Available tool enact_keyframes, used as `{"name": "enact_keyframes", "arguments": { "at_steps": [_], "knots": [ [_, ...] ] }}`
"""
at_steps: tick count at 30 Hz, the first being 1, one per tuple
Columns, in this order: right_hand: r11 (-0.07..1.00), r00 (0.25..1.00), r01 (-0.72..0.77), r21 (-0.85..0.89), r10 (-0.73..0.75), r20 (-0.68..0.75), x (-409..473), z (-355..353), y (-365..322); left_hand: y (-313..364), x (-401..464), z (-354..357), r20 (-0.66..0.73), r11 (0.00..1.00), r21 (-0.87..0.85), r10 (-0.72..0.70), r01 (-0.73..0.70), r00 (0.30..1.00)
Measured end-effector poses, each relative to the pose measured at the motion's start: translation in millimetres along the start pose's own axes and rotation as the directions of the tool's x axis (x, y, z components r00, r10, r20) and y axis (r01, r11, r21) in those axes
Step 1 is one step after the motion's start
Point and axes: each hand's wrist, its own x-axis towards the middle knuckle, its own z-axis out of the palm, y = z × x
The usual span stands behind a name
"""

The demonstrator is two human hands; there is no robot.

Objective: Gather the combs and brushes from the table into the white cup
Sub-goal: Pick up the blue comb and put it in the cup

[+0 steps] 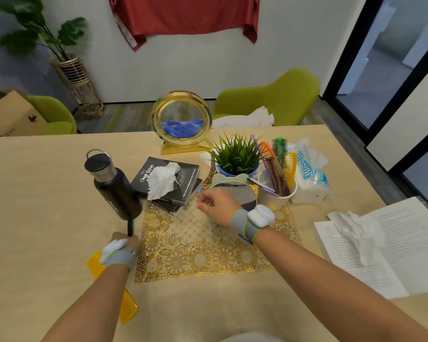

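My left hand (124,240) grips a thin black handle (130,227) near the bottle (114,187); my right hand (216,206), fingers curled and apparently empty, hovers left of the white cup (277,197) of combs (278,172).

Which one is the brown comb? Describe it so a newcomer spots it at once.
Start at the gold lace placemat in the middle of the table, then go to the white cup at its far right corner. Among the combs standing in it, the brown comb is the wide dark one, leaning between a purple comb and a yellow comb.
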Motion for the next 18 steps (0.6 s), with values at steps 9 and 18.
{"name": "enact_keyframes", "arguments": {
  "at_steps": [9,18],
  "knots": [
    [0.998,0.999,0.045,0.054,-0.045,0.008,3,1,-12,48,-39,-4,0.039,0.821,-0.454,0.406,-0.345,0.913],
    [0.993,0.996,0.06,0.097,-0.054,-0.065,4,-18,-8,91,-83,-14,0.241,0.663,-0.701,0.567,-0.262,0.788]
  ]
}}
